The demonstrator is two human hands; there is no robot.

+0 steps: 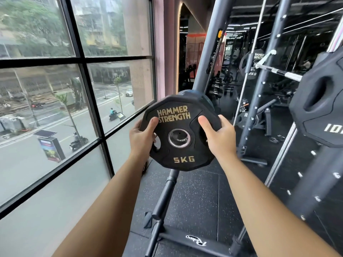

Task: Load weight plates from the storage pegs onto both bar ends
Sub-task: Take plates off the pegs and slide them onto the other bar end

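Observation:
A black 5 kg plate [179, 132] with gold "Hammer Strength" lettering is held upright in front of me. My left hand [143, 137] grips its left edge, thumb across the face. My right hand [218, 134] grips its right edge the same way. Another black plate [196, 98] shows just behind its top edge on the slanted grey post; whether the two touch I cannot tell. A larger 10 kg plate [321, 108] hangs at the right on the rack. A chrome bar end [278, 72] juts out at the upper right.
A big window [74, 80] fills the left side. The slanted grey rack post [209, 52] rises ahead. A black base bar [163, 203] and frame foot [194, 242] lie on the rubber floor below. Rack uprights [259, 89] with chrome guide rods stand to the right.

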